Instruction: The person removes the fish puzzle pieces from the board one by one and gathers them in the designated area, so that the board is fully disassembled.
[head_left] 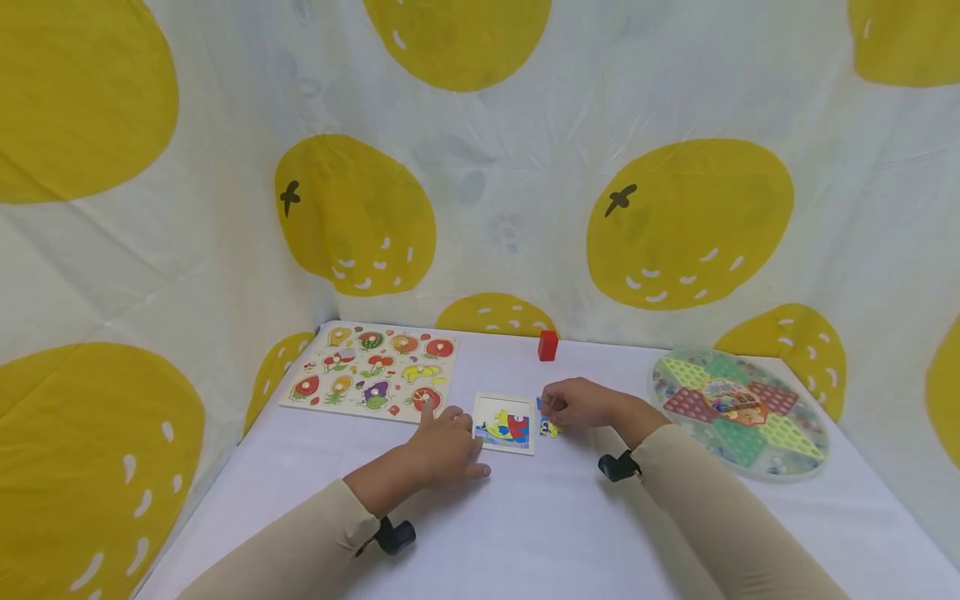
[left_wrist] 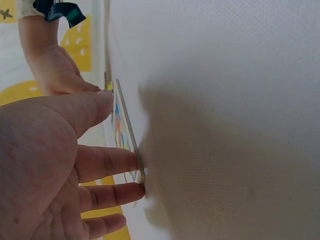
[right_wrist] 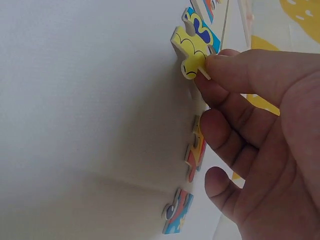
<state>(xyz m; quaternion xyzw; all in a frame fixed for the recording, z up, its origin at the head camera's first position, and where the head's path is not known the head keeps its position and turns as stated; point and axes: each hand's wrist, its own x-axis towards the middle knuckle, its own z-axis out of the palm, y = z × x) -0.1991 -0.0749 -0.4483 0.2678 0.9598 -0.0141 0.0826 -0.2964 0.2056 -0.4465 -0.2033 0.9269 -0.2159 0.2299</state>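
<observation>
Between thumb and forefinger, my right hand (head_left: 577, 402) pinches a yellow and blue jigsaw puzzle piece (right_wrist: 192, 50), tilted over the white cloth. In the head view it is just right of a small puzzle tray (head_left: 504, 398) with a pale wooden rim. Joined colourful pieces (head_left: 510, 427) fill the tray's near part; its far part shows bare white. My left hand (head_left: 446, 446) lies at the tray's left side with fingers extended, fingertips right at its edge in the left wrist view. Two loose pieces, one orange-red (right_wrist: 199, 142), one blue and red (right_wrist: 178, 212), lie beyond the held piece.
A fruit peg puzzle board (head_left: 390, 367) lies at the back left. At the back stands a red block (head_left: 548, 346). To the right lies a round clear case (head_left: 738, 412) with colourful panels inside. A fruit-print curtain (head_left: 502, 167) hangs behind the table.
</observation>
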